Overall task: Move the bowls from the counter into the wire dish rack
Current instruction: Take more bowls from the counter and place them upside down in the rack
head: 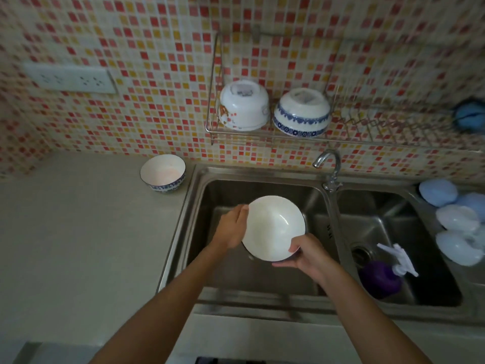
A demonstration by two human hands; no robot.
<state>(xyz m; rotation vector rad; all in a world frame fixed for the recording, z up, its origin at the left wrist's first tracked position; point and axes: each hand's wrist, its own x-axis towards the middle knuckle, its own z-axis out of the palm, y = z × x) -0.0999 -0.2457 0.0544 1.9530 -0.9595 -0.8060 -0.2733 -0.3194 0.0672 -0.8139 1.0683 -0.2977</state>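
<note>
I hold a white bowl [273, 227] above the left sink basin, its inside tilted toward me. My left hand [232, 228] lies against its left rim with the fingers behind it. My right hand [305, 254] grips the lower right rim, thumb inside. A blue-patterned bowl [163, 173] stands upright on the counter [78, 232] by the wall. In the wire dish rack [367, 139] on the wall, a white bowl with red marks [244, 106] and a blue-banded bowl [301, 112] lie upside down side by side.
A double steel sink [329, 219] lies below the rack, with a tap [331, 166] between the basins. A purple spray bottle [381, 277] lies in the right basin. Pale blue and white round things [456, 219] sit at the right. The rack's right part holds a blue item [469, 115].
</note>
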